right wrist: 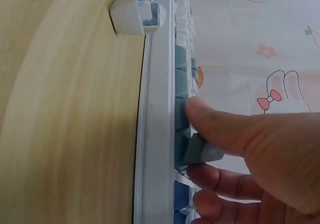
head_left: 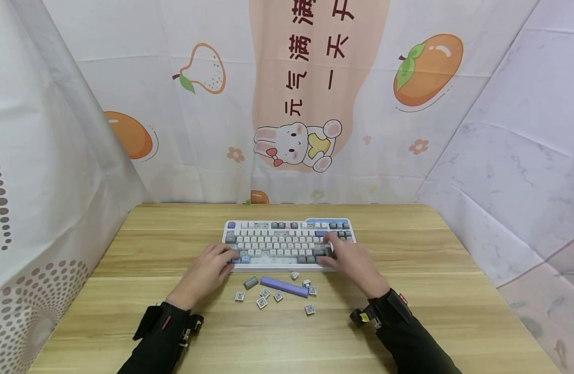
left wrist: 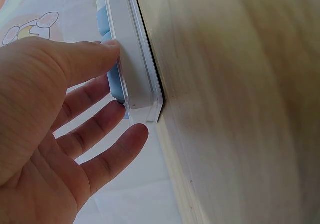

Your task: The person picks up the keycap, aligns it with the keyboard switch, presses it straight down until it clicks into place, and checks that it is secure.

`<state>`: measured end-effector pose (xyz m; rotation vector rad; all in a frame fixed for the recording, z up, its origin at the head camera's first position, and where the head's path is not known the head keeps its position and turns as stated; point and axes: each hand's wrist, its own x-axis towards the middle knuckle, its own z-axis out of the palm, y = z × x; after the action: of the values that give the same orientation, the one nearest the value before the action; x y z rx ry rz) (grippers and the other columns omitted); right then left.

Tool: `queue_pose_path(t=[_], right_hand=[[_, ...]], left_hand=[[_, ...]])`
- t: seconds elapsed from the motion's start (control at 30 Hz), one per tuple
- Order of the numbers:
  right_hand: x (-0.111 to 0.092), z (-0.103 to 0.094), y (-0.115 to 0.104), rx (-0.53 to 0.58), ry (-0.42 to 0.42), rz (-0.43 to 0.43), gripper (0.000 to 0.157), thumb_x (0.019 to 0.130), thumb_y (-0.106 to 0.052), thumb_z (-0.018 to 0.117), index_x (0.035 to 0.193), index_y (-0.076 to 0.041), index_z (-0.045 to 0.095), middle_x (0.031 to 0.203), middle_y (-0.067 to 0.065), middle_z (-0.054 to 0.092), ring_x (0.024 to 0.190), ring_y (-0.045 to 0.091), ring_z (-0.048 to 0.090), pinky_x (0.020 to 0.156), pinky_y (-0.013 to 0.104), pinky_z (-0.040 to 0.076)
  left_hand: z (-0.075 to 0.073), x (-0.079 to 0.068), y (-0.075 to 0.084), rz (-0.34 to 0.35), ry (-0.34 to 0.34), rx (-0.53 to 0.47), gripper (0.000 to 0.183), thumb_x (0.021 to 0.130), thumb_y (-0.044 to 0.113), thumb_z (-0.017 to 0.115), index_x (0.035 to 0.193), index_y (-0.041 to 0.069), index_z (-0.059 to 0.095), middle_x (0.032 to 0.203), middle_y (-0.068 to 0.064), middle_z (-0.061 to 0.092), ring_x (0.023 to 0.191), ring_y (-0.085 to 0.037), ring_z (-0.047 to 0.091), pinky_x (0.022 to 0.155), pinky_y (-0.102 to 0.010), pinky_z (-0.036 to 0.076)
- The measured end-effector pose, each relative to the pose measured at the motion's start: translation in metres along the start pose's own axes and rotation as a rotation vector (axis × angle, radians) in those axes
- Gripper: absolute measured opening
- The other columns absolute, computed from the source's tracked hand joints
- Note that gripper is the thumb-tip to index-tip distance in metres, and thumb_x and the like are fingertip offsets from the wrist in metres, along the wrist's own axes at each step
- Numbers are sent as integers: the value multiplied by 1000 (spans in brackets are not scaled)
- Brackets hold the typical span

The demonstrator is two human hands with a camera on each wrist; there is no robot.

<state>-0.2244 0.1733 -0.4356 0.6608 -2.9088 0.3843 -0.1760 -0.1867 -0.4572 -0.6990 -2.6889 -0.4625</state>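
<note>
A white keyboard (head_left: 275, 268) with white, grey, blue and purple keycaps lies on the wooden table. At its front left corner is my left hand (head_left: 204, 272); the thumb (left wrist: 95, 61) rests on the front edge beside a blue keycap (left wrist: 116, 81), the other fingers loosely extended around the corner. Over the keyboard's right part, my right hand (head_left: 354, 262) pinches a tilted dark grey keycap (right wrist: 204, 150) that sticks up above the front row. The thumb tip (right wrist: 197, 106) is close against the neighbouring grey keys, with the fingertips curled on the far side.
Loose in front of the keyboard lie a long purple keycap (head_left: 284, 286), a grey keycap (head_left: 251, 282) and several small white keycaps (head_left: 279, 296). One white keycap (right wrist: 131, 15) sits close to the keyboard's front edge. A printed curtain (head_left: 198, 171) hangs behind the table.
</note>
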Motion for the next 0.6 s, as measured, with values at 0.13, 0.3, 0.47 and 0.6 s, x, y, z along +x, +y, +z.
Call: queue_pose_path(t=[0.13, 0.3, 0.47, 0.6], right_hand=[[0, 1, 1, 2, 28, -26, 37, 79, -43, 70, 100, -16, 58, 53, -9, 46, 44, 9, 41, 40, 27, 28], [1, 2, 1, 28, 40, -36, 25, 81, -40, 69, 91, -18, 62, 57, -10, 49, 47, 8, 43, 41, 27, 32], [1, 2, 0, 31, 53, -43, 13, 84, -33, 69, 89, -23, 65, 67, -12, 57, 53, 5, 47, 45, 27, 38], [1, 2, -1, -6, 68, -64, 10, 85, -31, 69, 90, -24, 65, 71, -11, 59, 55, 4, 48, 46, 27, 39]], left_hand=[[0, 0, -1, 5, 3, 3, 24, 83, 11, 71, 106, 12, 70, 112, -6, 62, 107, -25, 54, 91, -41, 46], [1, 0, -1, 9, 3, 1, 24, 83, 11, 70, 106, 12, 70, 112, -7, 62, 107, -25, 54, 91, -41, 45], [1, 0, -1, 9, 1, 2, 24, 83, 11, 70, 107, 12, 70, 112, -6, 62, 107, -25, 54, 91, -41, 45], [1, 0, -1, 6, 0, 7, 24, 83, 12, 71, 107, 13, 70, 112, -6, 62, 107, -25, 54, 91, -42, 45]])
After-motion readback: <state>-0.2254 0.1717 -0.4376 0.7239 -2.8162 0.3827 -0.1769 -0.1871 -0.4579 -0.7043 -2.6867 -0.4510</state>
